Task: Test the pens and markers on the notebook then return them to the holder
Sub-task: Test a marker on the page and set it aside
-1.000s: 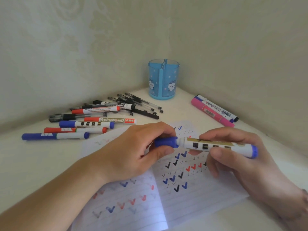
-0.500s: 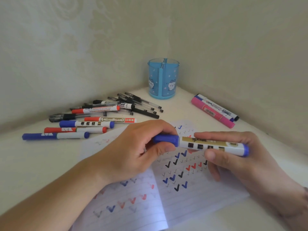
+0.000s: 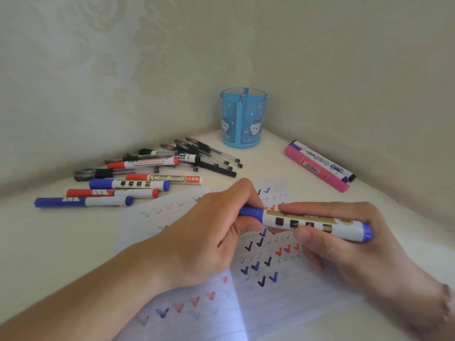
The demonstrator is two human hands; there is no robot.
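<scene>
From the head camera, both hands are on one marker (image 3: 310, 223), held level just above the open notebook (image 3: 283, 286). It has a white barrel with a gold band along the top, a row of black squares down its side, a blue cap on its left end and a blue butt on the right. The left hand (image 3: 209, 242) has its fingers and thumb curled round the blue cap (image 3: 251, 212), pinching it. The right hand (image 3: 352, 244) wraps the barrel, forefinger lying along the top and thumb pressing the underside. Cap and barrel look joined; no tip shows.

Under the marker, the notebook's lined pages carry rows of tick marks in black, blue and red, some bold, some faint grey.

Left of the notebook lies a loose spread of pens and markers (image 3: 138, 178): a blue-capped marker (image 3: 83, 201) nearest the near edge, a red one (image 3: 113, 193) beside it, another blue one with black squares (image 3: 129, 184), a red one lettered WHITEBOARD (image 3: 167, 178), then slim black gel pens (image 3: 209, 153) fanned toward the corner.

Beyond the notebook, in the corner where the walls meet, stands the holder (image 3: 242, 119), a clear blue cup with cartoon faces and inner dividers, upright.

Right of the notebook, along the wall, lie a pink marker (image 3: 316, 169) and a blue-ended one (image 3: 325, 161), side by side and touching.
</scene>
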